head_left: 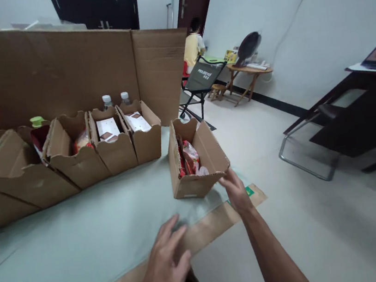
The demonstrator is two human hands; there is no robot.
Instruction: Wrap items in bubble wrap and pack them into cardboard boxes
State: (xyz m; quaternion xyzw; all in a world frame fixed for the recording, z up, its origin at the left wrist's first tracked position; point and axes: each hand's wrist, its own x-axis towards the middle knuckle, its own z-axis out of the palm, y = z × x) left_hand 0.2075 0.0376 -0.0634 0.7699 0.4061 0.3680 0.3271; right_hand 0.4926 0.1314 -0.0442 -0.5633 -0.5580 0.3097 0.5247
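Note:
An open-topped cardboard box point(194, 186) is near the right end of the table, with red and clear plastic packets point(192, 156) inside. My right hand point(237, 191) grips it at its lower right front corner; some fingertips are hidden behind the cardboard. My left hand point(167, 256) hovers over the table's front edge, fingers apart, holding nothing. It is to the left of the box and apart from it.
Several cardboard bins point(116, 158) stand in a row along the left, two holding white boxes point(138, 121). Behind them rises a cardboard panel point(59, 70). A folding chair point(205, 75), a round wooden table point(251, 70) and a seated person point(192, 51) are farther back.

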